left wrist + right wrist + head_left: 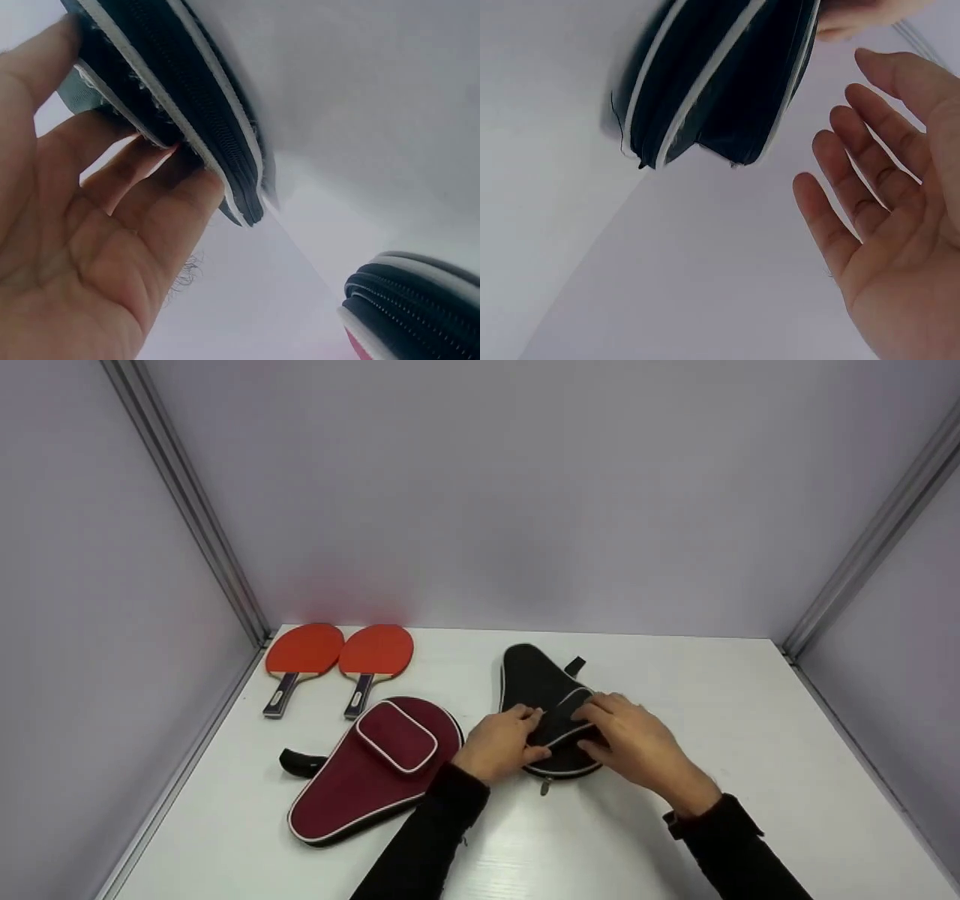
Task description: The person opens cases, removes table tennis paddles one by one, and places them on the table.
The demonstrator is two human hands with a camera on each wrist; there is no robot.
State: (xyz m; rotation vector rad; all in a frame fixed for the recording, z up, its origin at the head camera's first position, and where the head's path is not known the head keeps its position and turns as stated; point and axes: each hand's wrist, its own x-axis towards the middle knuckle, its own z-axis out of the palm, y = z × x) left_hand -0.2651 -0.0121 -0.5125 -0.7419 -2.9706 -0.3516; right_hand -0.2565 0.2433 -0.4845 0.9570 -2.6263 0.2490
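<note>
Lies on the white counter (712,682) as one paddle-shaped black case (527,679), edged in white piping. Points its narrow end to the back and slightly left, its broad rounded end to the front. Faces up with a raised pocket (559,721), also piped in white, set aslant on the broad part. Carries a dark zip (214,124) along its side wall between two white cords, with a small pull (546,787) at the front rim. Sends out a short black strap (575,666) past its right edge. Rests pinched at the pocket by the left grip (501,742), with the right grip (637,735) close beside.
</note>
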